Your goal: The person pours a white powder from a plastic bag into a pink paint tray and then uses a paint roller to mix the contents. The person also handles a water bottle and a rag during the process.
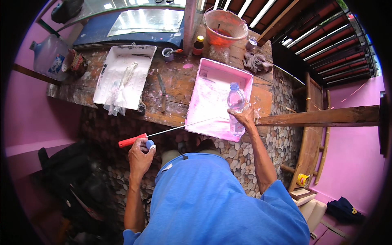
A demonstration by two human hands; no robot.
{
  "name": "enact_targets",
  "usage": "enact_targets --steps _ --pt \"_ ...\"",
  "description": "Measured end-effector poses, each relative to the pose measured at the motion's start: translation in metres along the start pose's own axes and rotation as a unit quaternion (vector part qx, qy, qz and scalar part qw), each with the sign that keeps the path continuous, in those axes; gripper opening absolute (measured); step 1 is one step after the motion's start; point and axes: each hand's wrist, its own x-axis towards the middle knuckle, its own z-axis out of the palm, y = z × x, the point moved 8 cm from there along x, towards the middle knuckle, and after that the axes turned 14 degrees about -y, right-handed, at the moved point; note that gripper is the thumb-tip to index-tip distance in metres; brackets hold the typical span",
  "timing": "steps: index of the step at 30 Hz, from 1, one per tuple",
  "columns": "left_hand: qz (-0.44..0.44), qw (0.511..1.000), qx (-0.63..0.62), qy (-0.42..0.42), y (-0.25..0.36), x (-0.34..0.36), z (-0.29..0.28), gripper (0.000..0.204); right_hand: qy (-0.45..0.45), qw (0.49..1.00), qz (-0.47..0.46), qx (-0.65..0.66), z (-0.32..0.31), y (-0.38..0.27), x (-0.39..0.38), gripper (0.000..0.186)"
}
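On a table, around one tray: a bucket stands at twelve o'clock, a rag at one-thirty, a knife at nine and, beyond it, another tray. A bottle is over the first tray, toward four.

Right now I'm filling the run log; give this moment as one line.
left hand: blue cap-like piece, by red handle | right hand: clear bottle, at pink tray | white tray: clear plastic

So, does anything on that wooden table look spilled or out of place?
Yes: a pink blotch lies on the wooden table between the white tray and the pink tray, outside both, perhaps spilled paint. Clear plastic also trails over the white tray's near edge, looking carelessly left.
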Motion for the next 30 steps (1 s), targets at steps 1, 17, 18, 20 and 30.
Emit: enact_targets --steps 1,17,18,20,30 --pt "0.004 1.000 -0.004 0.000 0.000 -0.001 0.001 0.026 0.004 1.000 0.012 0.000 -0.003 0.000 0.005 0.068" --pt "0.019 1.000 0.016 -0.009 0.001 0.005 0.003 0.027 -0.040 0.982 0.085 -0.164 -0.015 0.031 0.053 0.047" --pt "0.022 1.000 0.016 -0.009 0.001 0.007 0.003 0.027 -0.045 0.982 0.088 -0.163 -0.016 0.032 0.053 0.047" --pt "0.028 0.999 0.016 -0.011 0.002 0.010 0.004 0.027 -0.035 0.979 0.094 -0.178 -0.017 0.037 0.055 0.046" --pt "0.077 0.996 0.001 -0.044 0.028 0.035 0.008 0.029 0.011 0.991 0.030 -0.129 -0.020 0.001 0.038 0.052"
